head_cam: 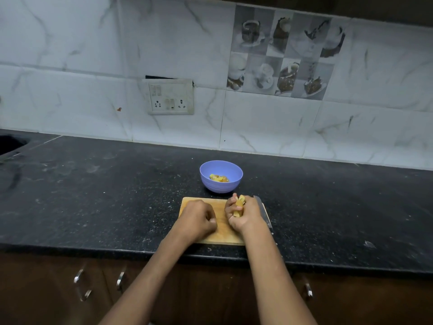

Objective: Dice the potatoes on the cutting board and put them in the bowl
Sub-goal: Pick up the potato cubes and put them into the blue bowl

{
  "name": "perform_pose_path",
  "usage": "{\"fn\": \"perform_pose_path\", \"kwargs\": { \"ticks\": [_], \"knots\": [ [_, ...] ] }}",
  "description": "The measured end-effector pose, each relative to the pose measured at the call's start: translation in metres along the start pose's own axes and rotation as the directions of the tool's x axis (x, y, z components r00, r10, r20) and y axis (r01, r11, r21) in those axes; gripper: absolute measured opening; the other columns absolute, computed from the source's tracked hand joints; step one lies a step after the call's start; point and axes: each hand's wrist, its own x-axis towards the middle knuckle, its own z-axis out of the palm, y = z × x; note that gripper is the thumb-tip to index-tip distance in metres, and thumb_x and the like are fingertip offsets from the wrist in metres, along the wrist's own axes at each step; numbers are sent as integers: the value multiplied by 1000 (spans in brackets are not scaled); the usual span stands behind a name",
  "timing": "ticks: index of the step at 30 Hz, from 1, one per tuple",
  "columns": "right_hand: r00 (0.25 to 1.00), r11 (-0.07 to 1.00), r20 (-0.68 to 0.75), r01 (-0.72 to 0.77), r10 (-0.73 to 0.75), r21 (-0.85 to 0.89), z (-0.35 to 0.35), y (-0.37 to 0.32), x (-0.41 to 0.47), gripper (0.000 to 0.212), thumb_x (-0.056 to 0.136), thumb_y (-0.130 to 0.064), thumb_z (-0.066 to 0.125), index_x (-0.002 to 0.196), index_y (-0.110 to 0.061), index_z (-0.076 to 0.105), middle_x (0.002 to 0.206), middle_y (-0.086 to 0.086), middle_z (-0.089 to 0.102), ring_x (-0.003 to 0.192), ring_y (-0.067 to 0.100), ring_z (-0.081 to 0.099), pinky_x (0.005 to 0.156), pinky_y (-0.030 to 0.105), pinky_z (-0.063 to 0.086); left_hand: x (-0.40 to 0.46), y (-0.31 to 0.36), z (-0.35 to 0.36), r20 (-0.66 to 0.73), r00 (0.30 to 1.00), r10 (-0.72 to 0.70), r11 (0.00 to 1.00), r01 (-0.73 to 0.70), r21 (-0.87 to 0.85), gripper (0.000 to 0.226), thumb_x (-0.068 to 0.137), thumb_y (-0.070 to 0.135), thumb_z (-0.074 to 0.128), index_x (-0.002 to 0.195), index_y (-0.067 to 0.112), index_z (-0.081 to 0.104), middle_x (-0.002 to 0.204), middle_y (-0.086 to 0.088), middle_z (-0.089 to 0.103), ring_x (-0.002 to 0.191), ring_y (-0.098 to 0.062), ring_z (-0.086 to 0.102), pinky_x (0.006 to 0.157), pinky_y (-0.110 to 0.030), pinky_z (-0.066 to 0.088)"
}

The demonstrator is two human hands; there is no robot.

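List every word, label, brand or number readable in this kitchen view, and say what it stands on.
None can be read.
White switch and socket plate on the marble-pattern wall: no legible marking.
Grey picture tiles of cups and desserts: pictures only, no words visible.
Purple plastic bowl, wooden cutting board, knife blade: no print visible.

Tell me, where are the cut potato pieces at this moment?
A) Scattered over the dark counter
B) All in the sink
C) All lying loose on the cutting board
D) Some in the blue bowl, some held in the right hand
D: yellow potato pieces lie in the blue bowl, and the right hand has its fingers curled round more pieces over the cutting board.
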Motion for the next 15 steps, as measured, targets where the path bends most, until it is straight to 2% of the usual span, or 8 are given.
{"fn": "perform_pose_path", "kwargs": {
  "ticks": [3, 6, 8, 11, 13, 15],
  "knots": [
    [1000, 999, -7, -15, 15, -45, 1, 4, -2, 30, 103, -18, 40, 83, -5, 57, 60, 4, 51, 35, 12, 49, 27, 15, 27, -2, -8, -5, -34, 996, -84, 980, 76, -186, 8, 78, 14, 75, 73, 19, 79, 69, 11, 73, 69, -1, 66, 67, -15, 50],
    [1000, 989, -4, -21, 21, -145, 1, 9, -1, 25, 103, -19, 43, 86, -7, 57, 60, 3, 47, 36, 10, 46, 26, 16, 24, -3, -12, -5, -63, 990, -125, 964, 106, -242, 12, 80, 13, 76, 73, 21, 79, 70, 15, 73, 71, 3, 66, 63, -7, 45],
    [1000, 980, 2, -29, 30, -198, 0, 11, 2, 22, 102, -19, 43, 88, -8, 56, 61, 2, 45, 37, 9, 44, 26, 16, 23, -4, -11, -3, -71, 993, -99, 973, 82, -215, 11, 82, 15, 73, 77, 21, 80, 71, 14, 72, 71, 2, 65, 64, -8, 44],
    [999, 976, 13, -29, 33, -215, -1, 8, 3, 23, 101, -18, 42, 86, -9, 56, 59, 1, 44, 36, 8, 42, 26, 16, 21, -7, -4, -4, -19, 1000, 13, 990, -16, -137, 12, 85, 23, 70, 90, 17, 80, 80, 8, 67, 74, -4, 61, 70, -20, 50],
    [1000, 975, 12, -21, 25, -223, -1, 6, 2, 22, 101, -18, 42, 86, -9, 56, 58, 1, 45, 36, 7, 42, 27, 16, 21, -7, -2, 0, 39, 993, 114, 993, -113, -24, 18, 86, 26, 66, 86, 13, 78, 84, 0, 62, 76, -10, 58, 75, -34, 52],
    [1000, 970, 2, -14, 16, -242, -2, 7, 2, 21, 100, -17, 42, 86, -10, 56, 58, 1, 46, 37, 7, 42, 27, 16, 21, -6, 2, 5, 89, 985, 147, 977, -159, 143, 19, 88, 20, 62, 89, 10, 78, 91, -3, 60, 83, -18, 60, 78, -35, 50]
  ]
}}
